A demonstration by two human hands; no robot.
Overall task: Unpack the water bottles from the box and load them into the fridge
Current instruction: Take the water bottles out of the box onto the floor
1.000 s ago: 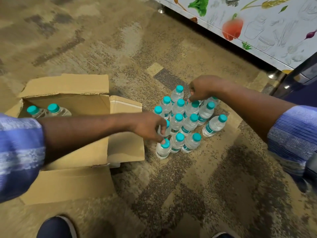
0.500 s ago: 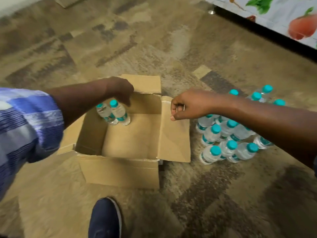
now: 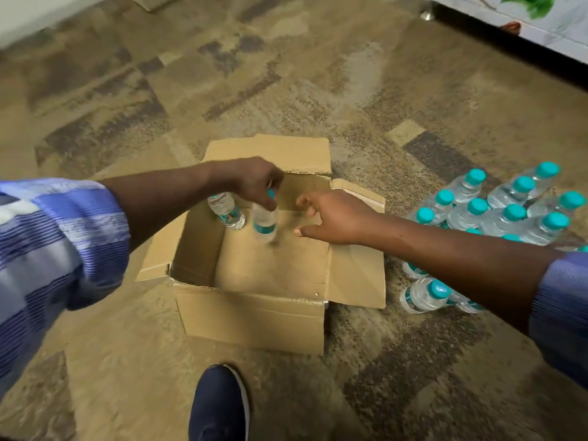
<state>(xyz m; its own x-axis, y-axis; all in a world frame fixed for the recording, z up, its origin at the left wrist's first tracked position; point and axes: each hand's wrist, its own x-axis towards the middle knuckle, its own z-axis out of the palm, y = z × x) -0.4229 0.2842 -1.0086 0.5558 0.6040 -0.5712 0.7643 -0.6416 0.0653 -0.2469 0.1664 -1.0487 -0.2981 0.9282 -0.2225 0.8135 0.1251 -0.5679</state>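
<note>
Both hands have shifted since the frame before. The right hand has let go of the flap and reaches over the open box, fingers spread and holding nothing. The left hand now grasps a bottle by its cap; it is blurred and probably lifting. A second bottle stands in the box's far left corner. On the carpet to the right stands a cluster of bottles. Unpacking looks nearly finished; loading the fridge remains.
</note>
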